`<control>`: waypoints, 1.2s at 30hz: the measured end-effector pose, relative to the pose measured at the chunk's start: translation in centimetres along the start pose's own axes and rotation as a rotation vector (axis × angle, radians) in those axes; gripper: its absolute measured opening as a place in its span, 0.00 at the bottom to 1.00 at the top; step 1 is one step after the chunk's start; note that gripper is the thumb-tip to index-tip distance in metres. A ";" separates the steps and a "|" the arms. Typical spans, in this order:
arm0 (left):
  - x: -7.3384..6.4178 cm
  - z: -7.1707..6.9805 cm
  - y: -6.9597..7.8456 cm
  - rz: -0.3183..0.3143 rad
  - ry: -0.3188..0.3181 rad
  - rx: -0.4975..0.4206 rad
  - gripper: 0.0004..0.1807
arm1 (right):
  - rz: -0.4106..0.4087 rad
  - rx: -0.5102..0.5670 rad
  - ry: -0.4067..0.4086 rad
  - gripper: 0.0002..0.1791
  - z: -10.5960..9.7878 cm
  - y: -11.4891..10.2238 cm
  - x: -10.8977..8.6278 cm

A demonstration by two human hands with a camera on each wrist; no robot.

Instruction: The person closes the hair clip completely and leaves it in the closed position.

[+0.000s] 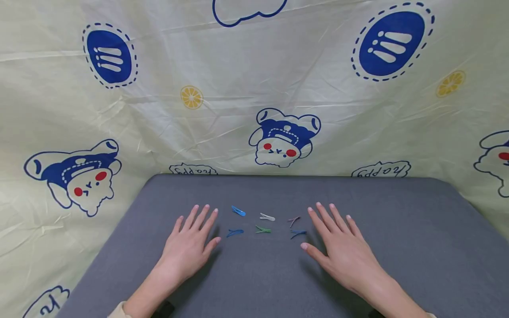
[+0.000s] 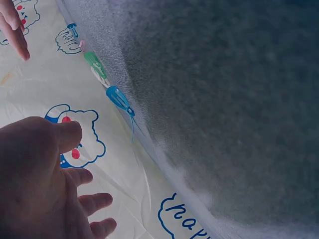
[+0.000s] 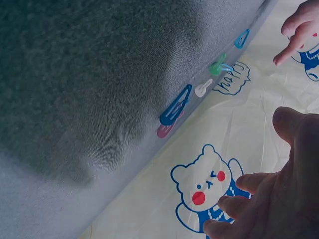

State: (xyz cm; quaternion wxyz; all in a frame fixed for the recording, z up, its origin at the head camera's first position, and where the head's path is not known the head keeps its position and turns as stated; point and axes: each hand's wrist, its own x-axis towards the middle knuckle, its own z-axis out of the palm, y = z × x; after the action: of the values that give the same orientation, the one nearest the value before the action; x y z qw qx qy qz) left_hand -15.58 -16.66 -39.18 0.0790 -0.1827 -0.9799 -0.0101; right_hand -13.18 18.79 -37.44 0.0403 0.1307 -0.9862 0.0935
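Note:
Several snap hair clips lie in two short rows on the grey table. The far row has a light blue hair clip (image 1: 238,211), a white hair clip (image 1: 267,217) and a pinkish-purple hair clip (image 1: 294,220). Nearer are a blue hair clip (image 1: 235,232), a green hair clip (image 1: 263,229) and a dark blue hair clip (image 1: 298,233). My left hand (image 1: 187,247), palm down with fingers spread, is left of the clips and holds nothing. On the other side my right hand (image 1: 346,251) is likewise spread and bare, its thumb closest to the dark blue clip.
The grey cloth-covered table (image 1: 254,282) has rounded far corners. Behind it hangs a pale curtain (image 1: 222,132) printed with bears, orange slices and blue ovals, which also falls along the left side. Shadows of both hands fall on the tabletop.

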 end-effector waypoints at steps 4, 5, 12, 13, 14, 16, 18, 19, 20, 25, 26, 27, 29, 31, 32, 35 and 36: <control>0.0 0.1 -0.1 0.036 0.020 0.014 0.36 | -0.042 -0.010 0.016 0.47 0.1 -0.2 0.2; 0.0 0.1 -0.1 0.045 0.027 0.017 0.36 | -0.052 -0.010 0.018 0.47 0.1 -0.2 0.4; 0.0 0.4 -0.5 0.092 0.045 0.025 0.36 | -0.107 -0.002 0.016 0.46 0.5 -0.9 1.4; 0.0 0.4 -0.6 0.097 0.044 0.022 0.37 | -0.112 -0.007 0.016 0.47 0.6 -1.0 1.6; 0.0 0.5 -0.6 0.102 0.043 0.018 0.37 | -0.118 -0.008 0.018 0.47 0.7 -1.2 1.8; 0.1 0.6 -0.8 0.109 0.036 0.011 0.37 | -0.129 -0.012 0.022 0.47 1.0 -1.5 2.2; 0.1 0.8 -1.0 0.115 0.024 0.007 0.38 | -0.146 -0.011 0.033 0.46 1.2 -1.8 2.5; 0.2 0.9 -1.1 0.118 0.017 0.005 0.38 | -0.157 -0.013 0.039 0.46 1.4 -1.9 2.7; 0.2 0.9 -1.3 0.125 0.016 0.000 0.38 | -0.168 -0.012 0.048 0.46 1.5 -2.0 2.9; 0.5 1.0 -2.0 0.169 0.016 -0.049 0.38 | -0.226 -0.025 0.091 0.45 2.0 -2.5 3.8; 0.6 1.0 -2.1 0.181 0.025 -0.060 0.38 | -0.237 -0.024 0.097 0.45 2.1 -2.6 3.9; 0.7 0.9 -2.2 0.192 0.032 -0.071 0.38 | -0.248 -0.027 0.104 0.44 2.2 -2.8 4.1; 0.9 0.8 -2.3 0.208 0.046 -0.091 0.37 | -0.270 -0.026 0.113 0.44 2.3 -3.0 4.4; 1.0 0.7 -2.5 0.216 0.058 -0.108 0.36 | -0.297 -0.024 0.123 0.44 2.4 -3.3 4.7; 1.1 0.6 -2.6 0.218 0.060 -0.118 0.36 | -0.311 -0.024 0.128 0.44 2.5 -3.5 4.8; 1.4 0.5 -2.8 0.218 0.060 -0.154 0.36 | -0.351 -0.016 0.140 0.43 2.5 -3.9 5.3; 1.5 0.5 -2.9 0.220 0.065 -0.164 0.36 | -0.363 -0.012 0.144 0.42 2.5 -4.1 5.4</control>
State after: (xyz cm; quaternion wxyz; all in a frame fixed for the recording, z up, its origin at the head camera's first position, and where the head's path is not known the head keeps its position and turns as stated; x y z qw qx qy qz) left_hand -18.02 -18.78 -39.41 0.0960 -0.2944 -0.9468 -0.0874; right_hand -17.44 13.10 -38.66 0.1278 0.2993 -0.9414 0.0880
